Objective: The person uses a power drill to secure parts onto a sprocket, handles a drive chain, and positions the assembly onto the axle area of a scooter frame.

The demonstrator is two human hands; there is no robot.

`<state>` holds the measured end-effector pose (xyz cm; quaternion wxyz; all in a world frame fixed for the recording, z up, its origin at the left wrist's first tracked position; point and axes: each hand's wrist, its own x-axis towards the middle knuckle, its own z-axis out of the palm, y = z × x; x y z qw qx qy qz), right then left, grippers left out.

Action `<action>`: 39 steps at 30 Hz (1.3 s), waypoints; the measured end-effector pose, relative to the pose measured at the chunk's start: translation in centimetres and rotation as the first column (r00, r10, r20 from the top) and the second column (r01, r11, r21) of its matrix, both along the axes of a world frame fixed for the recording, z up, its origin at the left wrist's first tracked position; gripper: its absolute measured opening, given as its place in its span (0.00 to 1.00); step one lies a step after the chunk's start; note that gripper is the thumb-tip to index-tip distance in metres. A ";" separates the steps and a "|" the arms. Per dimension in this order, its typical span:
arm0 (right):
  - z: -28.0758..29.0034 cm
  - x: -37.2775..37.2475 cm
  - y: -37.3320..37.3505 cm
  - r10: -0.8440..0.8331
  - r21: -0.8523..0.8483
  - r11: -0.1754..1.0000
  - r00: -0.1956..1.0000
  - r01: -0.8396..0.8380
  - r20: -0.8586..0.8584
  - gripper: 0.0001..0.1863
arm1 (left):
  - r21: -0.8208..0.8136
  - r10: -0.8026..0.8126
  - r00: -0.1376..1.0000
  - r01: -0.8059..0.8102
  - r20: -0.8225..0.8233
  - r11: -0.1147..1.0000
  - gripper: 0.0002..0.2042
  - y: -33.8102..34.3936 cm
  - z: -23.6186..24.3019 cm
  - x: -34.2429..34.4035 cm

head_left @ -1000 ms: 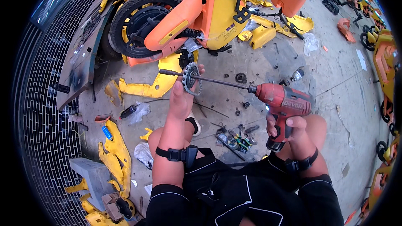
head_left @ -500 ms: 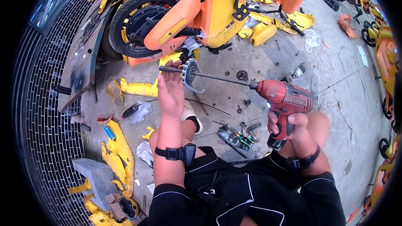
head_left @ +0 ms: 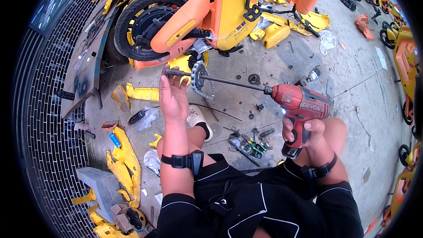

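My right hand (head_left: 306, 131) is closed round the grip of a red cordless power driver (head_left: 300, 101), its lit front pointing left. From its chuck a long metal bit shaft (head_left: 240, 84) runs left to a thicker socket end (head_left: 176, 72). A toothed sprocket with a chain (head_left: 198, 78) appears along the shaft; I cannot tell whether the shaft passes through it or in front of it. My left hand (head_left: 175, 101) is raised with fingers apart, palm facing me, right by the socket end. Whether it touches the socket is unclear.
An orange and yellow electric bike (head_left: 220, 13) lies on its side ahead. Loose gears (head_left: 254, 79), pliers (head_left: 256, 146) and small parts are scattered over the concrete floor. Yellow body panels (head_left: 128, 163) lie at left, beside a grey block (head_left: 100, 191). More bikes (head_left: 403, 61) line the right.
My left hand has shifted slightly left, its thumb nearer the socket end. The driver and shaft have moved very little.
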<state>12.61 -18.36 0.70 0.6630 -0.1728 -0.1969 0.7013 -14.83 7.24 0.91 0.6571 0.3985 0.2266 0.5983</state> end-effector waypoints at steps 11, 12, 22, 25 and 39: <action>0.2 0.0 -0.1 -0.013 0.012 1.000 1.000 0.013 0.001 0.38 | 0.127 0.203 0.968 -0.186 -0.145 0.974 0.24 -0.1 -0.6 0.1; 0.2 0.0 -0.1 -0.015 0.012 1.000 1.000 0.015 0.007 0.38 | 0.128 0.200 0.969 -0.183 -0.141 0.975 0.24 -0.1 -0.4 0.2; 0.1 0.2 -0.1 -0.011 0.016 1.000 1.000 0.011 -0.006 0.38 | 0.127 0.178 0.972 -0.160 -0.150 0.979 0.24 -0.1 -0.6 0.3; 0.2 0.1 -0.1 -0.042 -0.024 0.999 0.996 0.044 0.078 0.41 | 0.121 0.183 0.971 -0.165 -0.156 0.979 0.24 -0.1 -0.6 0.3; 0.3 -0.1 -0.1 -0.047 -0.021 0.999 0.995 0.049 0.088 0.41 | 0.119 0.168 0.975 -0.152 -0.142 0.981 0.24 -0.1 -0.7 0.2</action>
